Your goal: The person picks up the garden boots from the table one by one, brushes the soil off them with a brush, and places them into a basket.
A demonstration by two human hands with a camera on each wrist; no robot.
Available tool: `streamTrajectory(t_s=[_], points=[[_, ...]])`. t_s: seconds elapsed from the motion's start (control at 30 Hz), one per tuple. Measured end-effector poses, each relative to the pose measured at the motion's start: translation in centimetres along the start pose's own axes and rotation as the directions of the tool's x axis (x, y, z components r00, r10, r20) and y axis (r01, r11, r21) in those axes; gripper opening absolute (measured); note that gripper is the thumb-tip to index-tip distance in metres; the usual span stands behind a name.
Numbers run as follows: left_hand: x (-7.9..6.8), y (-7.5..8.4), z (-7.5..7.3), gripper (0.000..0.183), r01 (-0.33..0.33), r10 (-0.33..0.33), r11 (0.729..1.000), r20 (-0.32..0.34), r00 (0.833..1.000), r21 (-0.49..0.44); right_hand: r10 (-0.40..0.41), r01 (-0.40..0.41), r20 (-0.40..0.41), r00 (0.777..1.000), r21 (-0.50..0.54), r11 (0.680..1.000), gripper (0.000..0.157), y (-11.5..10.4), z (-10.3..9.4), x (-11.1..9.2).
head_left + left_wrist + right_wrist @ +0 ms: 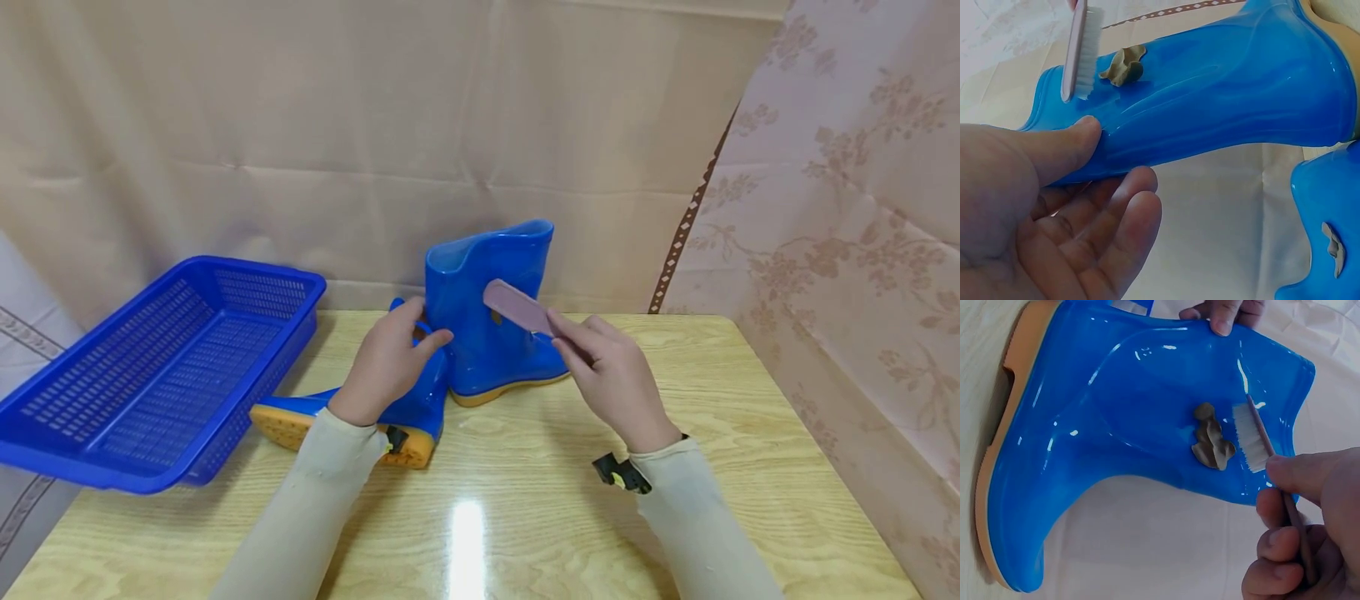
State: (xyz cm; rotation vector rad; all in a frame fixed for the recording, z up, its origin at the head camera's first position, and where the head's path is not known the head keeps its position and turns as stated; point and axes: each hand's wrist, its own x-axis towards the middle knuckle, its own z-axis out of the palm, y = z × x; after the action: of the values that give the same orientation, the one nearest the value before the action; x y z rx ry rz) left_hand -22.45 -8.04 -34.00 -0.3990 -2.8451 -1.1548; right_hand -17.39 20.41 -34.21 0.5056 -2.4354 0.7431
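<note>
A blue rain boot (480,325) with a yellow sole stands upright on the table. A brown mud-like lump (1212,440) sticks to its shaft. My right hand (615,375) grips a pinkish brush (521,308), with its white bristles (1250,437) facing the shaft beside the lump. My left hand (386,358) is at the back edge of the standing boot, thumb tip against the shaft and other fingers loosely bent. Beneath the left hand a second blue boot (427,396) lies on its side, sole towards me. It bears a greyish patch (1334,250).
A blue plastic basket (300,333) with perforated walls stands on the left, near the lying boot. The wood-patterned table (525,517) meets a beige curtain (360,167) at the back and a floral cloth (847,275) on the right.
</note>
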Motion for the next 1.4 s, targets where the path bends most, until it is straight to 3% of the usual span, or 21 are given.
streamTrajectory(t_s=[0.33,0.57,0.9,1.03,1.4], points=[[0.14,-0.31,0.04,0.035,0.005,-0.006,1.000,-0.054,0.999,-0.016,0.109,-0.105,0.086,0.990,-0.053,0.993,0.038,0.10,-0.25,0.00],[0.22,-0.62,0.14,0.031,0.003,-0.003,1.000,-0.074,0.997,-0.005,0.127,-0.123,0.109,0.986,-0.048,0.991,0.036,0.48,-0.49,0.03],[0.13,-0.05,-0.06,0.047,0.033,-0.035,0.997,-0.027,0.999,-0.063,-0.010,0.010,-0.070,0.998,-0.002,1.000,0.035,0.36,-0.17,0.07],[-0.07,0.21,-0.37,0.044,0.042,-0.043,0.997,-0.014,0.999,-0.066,-0.012,0.010,-0.104,0.995,-0.019,1.000,0.037,0.29,-0.09,0.15],[-0.28,-0.08,-0.61,0.035,-0.030,0.026,0.998,-0.081,0.996,-0.054,0.112,-0.109,0.041,0.993,-0.065,0.992,0.036,0.14,-0.39,0.06]])
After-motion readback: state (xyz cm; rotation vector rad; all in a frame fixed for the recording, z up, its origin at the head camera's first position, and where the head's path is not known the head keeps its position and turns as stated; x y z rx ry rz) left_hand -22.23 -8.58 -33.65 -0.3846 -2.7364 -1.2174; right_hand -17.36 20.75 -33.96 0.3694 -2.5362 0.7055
